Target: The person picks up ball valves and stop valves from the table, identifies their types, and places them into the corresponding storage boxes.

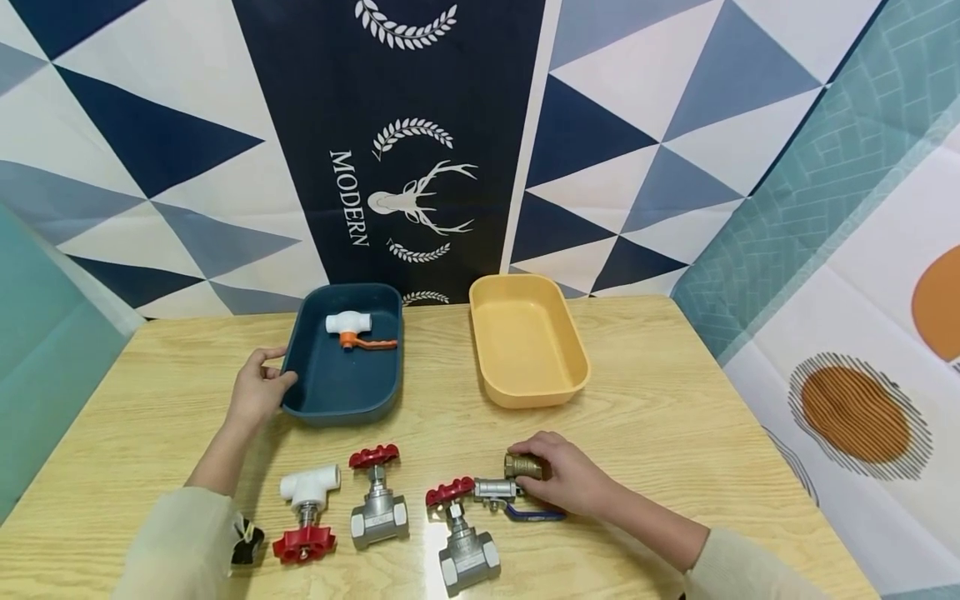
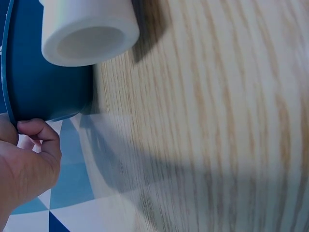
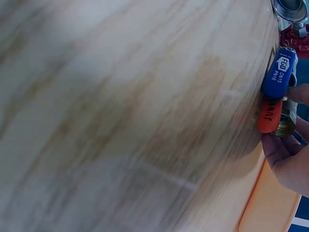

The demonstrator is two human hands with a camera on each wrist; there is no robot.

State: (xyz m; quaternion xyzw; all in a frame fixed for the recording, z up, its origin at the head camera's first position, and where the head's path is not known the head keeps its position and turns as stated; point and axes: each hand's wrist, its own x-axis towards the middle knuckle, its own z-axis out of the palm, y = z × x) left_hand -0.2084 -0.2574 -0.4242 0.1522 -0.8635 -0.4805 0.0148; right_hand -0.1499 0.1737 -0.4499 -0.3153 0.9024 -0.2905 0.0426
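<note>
At the left edge of a dark blue bin (image 1: 330, 383), my left hand (image 1: 258, 387) pinches the rim between thumb and fingers. Inside that bin lies a white plastic ball valve (image 1: 348, 323) with an orange lever. My right hand (image 1: 566, 477) holds a brass ball valve (image 1: 522, 466) low at the table; its orange lever (image 3: 269, 116) shows in the right wrist view. Right beside it lies a steel ball valve (image 1: 495, 489) with a blue lever (image 3: 279, 75). Whether the brass valve touches the table is hidden.
A yellow bin (image 1: 528, 342) stands at the back, right of the blue one. Two steel gate valves (image 1: 379, 517) (image 1: 468, 560) with red handwheels lie at the front. Left of them is a white plastic valve (image 1: 311, 486) with a red handwheel. A patterned cloth (image 1: 405, 200) hangs behind the table.
</note>
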